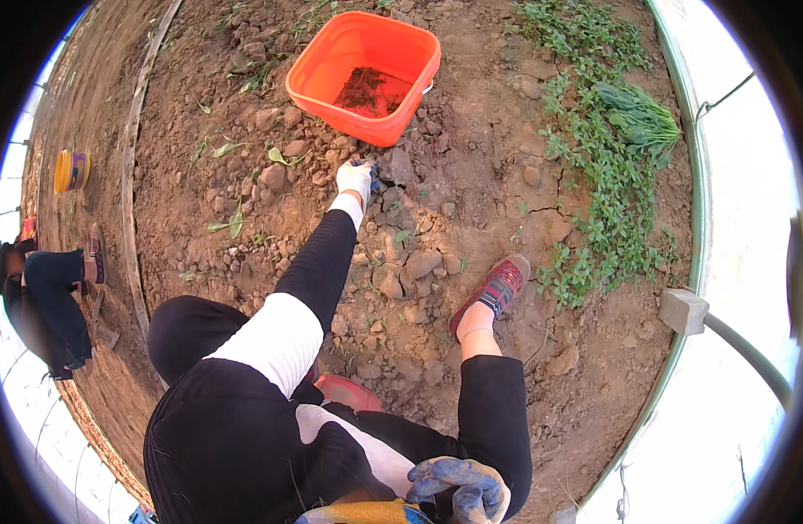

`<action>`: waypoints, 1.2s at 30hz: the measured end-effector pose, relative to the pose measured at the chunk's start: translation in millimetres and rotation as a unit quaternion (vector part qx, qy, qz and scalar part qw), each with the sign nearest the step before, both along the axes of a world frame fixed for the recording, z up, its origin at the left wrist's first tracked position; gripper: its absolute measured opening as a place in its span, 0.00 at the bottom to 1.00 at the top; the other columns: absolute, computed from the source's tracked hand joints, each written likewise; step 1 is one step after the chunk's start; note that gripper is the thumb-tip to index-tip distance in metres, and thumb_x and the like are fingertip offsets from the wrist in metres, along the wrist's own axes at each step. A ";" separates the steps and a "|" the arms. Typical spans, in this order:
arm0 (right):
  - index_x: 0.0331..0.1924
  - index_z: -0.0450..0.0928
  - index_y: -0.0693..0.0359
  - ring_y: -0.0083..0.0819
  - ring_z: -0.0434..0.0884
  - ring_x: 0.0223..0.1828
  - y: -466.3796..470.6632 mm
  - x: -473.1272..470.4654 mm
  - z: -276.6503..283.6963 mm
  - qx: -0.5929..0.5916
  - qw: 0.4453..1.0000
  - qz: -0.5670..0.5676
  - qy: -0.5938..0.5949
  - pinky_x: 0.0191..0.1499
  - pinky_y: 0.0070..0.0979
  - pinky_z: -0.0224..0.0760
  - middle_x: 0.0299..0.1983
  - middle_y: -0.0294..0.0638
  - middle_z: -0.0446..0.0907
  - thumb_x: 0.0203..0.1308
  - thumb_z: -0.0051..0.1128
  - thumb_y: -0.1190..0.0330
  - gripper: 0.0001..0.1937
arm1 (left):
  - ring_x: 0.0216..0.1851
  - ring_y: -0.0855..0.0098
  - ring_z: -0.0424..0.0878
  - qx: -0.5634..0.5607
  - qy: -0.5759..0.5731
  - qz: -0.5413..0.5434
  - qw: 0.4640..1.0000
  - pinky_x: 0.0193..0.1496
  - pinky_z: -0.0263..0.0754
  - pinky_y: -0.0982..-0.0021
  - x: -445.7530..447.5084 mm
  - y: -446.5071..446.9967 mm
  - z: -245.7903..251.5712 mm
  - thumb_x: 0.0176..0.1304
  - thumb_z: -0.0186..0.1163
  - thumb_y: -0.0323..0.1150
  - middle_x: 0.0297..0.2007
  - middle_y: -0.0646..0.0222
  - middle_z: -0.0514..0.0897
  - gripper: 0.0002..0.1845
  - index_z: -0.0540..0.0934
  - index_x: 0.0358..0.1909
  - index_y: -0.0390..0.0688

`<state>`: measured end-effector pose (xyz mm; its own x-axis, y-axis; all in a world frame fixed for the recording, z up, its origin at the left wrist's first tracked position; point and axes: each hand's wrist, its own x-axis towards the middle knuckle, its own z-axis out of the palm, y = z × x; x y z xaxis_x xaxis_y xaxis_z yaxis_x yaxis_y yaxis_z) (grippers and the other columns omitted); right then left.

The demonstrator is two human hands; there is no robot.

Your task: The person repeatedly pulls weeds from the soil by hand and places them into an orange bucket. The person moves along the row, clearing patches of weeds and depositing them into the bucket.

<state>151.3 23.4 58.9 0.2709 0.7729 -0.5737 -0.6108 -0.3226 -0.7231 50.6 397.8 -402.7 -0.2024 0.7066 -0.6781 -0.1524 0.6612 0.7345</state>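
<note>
My left hand (pixel 357 177), in a white glove with a blue palm, reaches down to the cloddy soil (pixel 270 190) just below the orange plastic bucket (pixel 375 128). Its fingers are curled, and whatever may lie under them is hidden. Dark soil or debris lies on the bucket's bottom. My right hand (pixel 463 485), in a blue and off-white glove, is near my right knee at the lower edge, its fingers bent and its palm hidden. Beside it is a yellow and blue item (pixel 375 512), partly cut off. A bunch of leafy greens (pixel 640 118) lies on low green plants at the right.
A reddish plastic object (pixel 349 393) shows beneath me. At the far left, beyond a long narrow strip (pixel 131 150), are a yellow bucket (pixel 72 171) and another person (pixel 51 308). A concrete block (pixel 683 311) sits by the green edging and white sheeting at right.
</note>
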 end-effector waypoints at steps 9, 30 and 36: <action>0.53 0.75 0.72 0.37 0.82 0.38 -5.5 -0.6 1.3 -0.002 1.000 -0.016 0.012 0.41 0.30 0.78 0.40 0.54 0.81 0.72 0.50 0.62 0.18 | 0.19 0.80 0.72 0.154 -0.036 0.096 0.983 0.25 0.80 0.71 -20.3 -20.2 116.6 0.64 0.64 0.31 0.26 0.76 0.77 0.05 0.78 0.36 0.43; 0.53 0.74 0.74 0.34 0.82 0.36 -4.4 8.3 0.9 -0.039 0.998 -0.045 0.010 0.41 0.28 0.77 0.40 0.53 0.82 0.72 0.50 0.62 0.19 | 0.51 0.56 0.81 0.217 0.339 -0.539 0.740 0.53 0.75 0.57 103.8 -18.4 107.7 0.57 0.66 0.47 0.52 0.59 0.79 0.26 0.76 0.56 0.49; 0.54 0.72 0.75 0.34 0.79 0.34 -8.4 10.9 -5.9 -0.034 0.998 -0.054 0.010 0.36 0.29 0.77 0.36 0.54 0.80 0.72 0.49 0.63 0.19 | 0.52 0.55 0.81 0.206 0.436 -0.590 0.647 0.52 0.76 0.58 131.0 -2.9 72.4 0.58 0.66 0.47 0.53 0.58 0.79 0.24 0.76 0.51 0.44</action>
<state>162.3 15.0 53.0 0.3383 0.6987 -0.6303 -0.6593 -0.3020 -0.6886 181.6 394.9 -330.3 0.4649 0.8026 -0.3738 0.8716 -0.3408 0.3523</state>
